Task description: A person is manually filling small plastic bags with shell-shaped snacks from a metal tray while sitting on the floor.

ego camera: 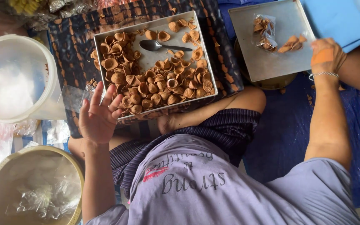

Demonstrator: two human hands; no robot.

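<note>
Left hand (98,114) hovers at the near-left corner of the tray (105,35), fingers spread wide, grip empty, just over the brown cone snacks (155,85). A spoon (157,45) lies among them. Right hand (326,55) reaches to the second tray (267,62) beside a small bag (264,31); its grip looks curled, but I can't tell what it holds.
</note>
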